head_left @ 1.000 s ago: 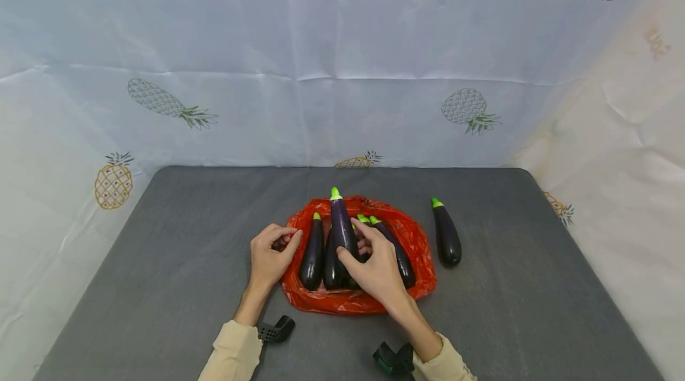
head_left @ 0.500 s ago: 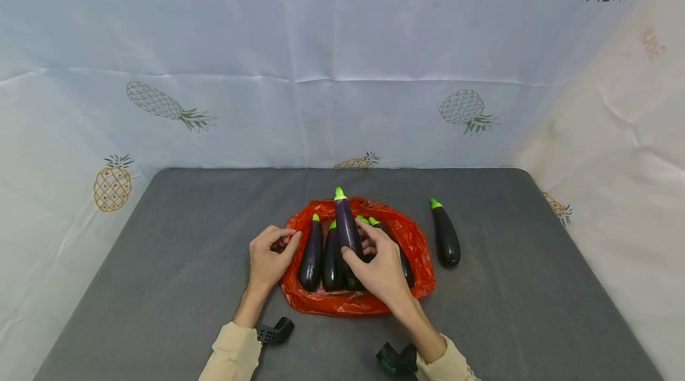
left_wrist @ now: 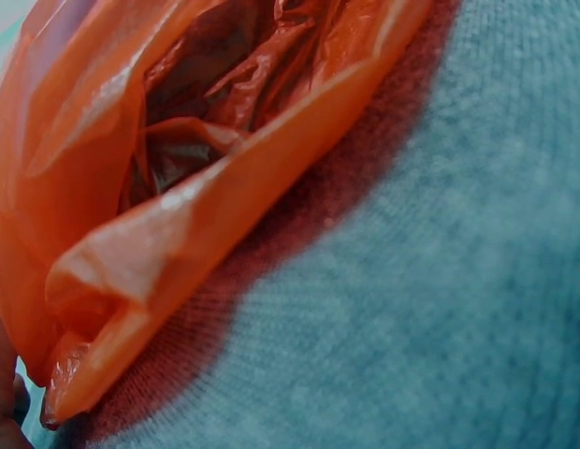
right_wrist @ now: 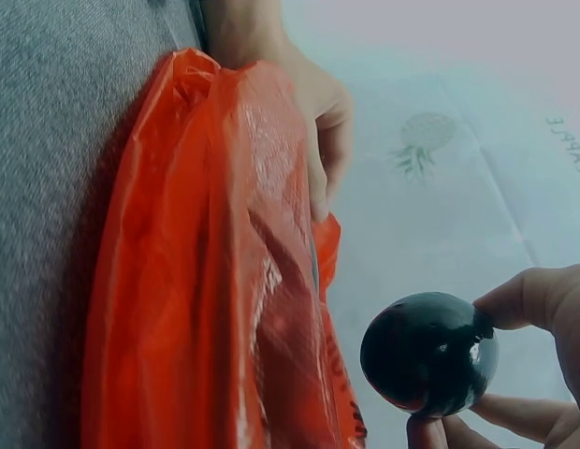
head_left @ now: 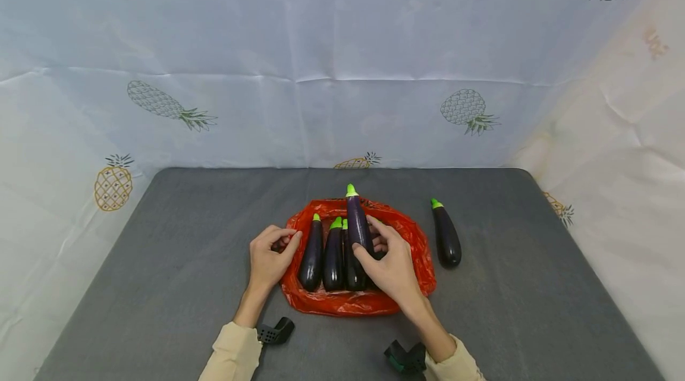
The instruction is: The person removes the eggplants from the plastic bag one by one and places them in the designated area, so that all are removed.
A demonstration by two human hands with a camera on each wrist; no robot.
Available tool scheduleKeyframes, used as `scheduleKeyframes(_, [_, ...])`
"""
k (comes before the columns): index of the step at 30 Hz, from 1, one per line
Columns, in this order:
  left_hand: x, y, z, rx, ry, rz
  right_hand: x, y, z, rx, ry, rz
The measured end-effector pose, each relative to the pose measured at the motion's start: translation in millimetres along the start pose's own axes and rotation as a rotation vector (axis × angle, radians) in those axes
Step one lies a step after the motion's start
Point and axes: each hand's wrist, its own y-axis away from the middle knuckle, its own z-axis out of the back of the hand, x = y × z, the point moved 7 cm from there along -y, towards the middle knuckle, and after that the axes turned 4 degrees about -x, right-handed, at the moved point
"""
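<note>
My right hand (head_left: pixel 393 265) grips a dark purple eggplant (head_left: pixel 357 214) with a bright green cap, held tilted above the red plastic bag (head_left: pixel 342 308). In the right wrist view, the rounded end of this eggplant (right_wrist: pixel 426 360) faces the camera between thumb and fingers, apart from the bag. Thumb and fingers of my left hand (head_left: pixel 270 257) pinch the bag's left rim. Inside the open bag, several more eggplants (head_left: pixel 311 257) lie side by side, caps pointing away; the right ones are hidden behind my right hand. In the left wrist view, the bag's folded rim (left_wrist: pixel 215 201) fills the upper left.
Another eggplant (head_left: pixel 447 235) lies on the grey tabletop (head_left: pixel 508 286), right of the bag. Behind the table hangs a pale cloth (head_left: pixel 321 119) printed with pineapples. Each wrist wears a black camera mount.
My right hand has carried its eggplant a little to the right over the bag, uncovering more eggplants in the middle and covering those at the right. The left hand has stayed at the rim.
</note>
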Motion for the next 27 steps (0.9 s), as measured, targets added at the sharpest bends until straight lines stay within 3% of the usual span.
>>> scheduleKeyframes(6, [-20.1,-6.1,2.9,0.011,0.001,0.014,-4.9,-1.4,6.5,-0.017,0.031,-0.012])
scheduleKeyframes(16, [-22.6,-6.5,4.3,0.008,0.012,0.006,-8.4,-2.3,16.9,-0.031,0.027,-0.010])
scheduleKeyframes(21, [-18.1,-5.7,3.2,0.014,0.008,0.016,-10.8,-3.5,25.2,-0.054,0.033,-0.017])
scheduleKeyframes(27, [4.6,1.9,-0.4,0.006,0.004,0.013,-16.8,-5.5,38.9,-0.077,0.066,-0.029])
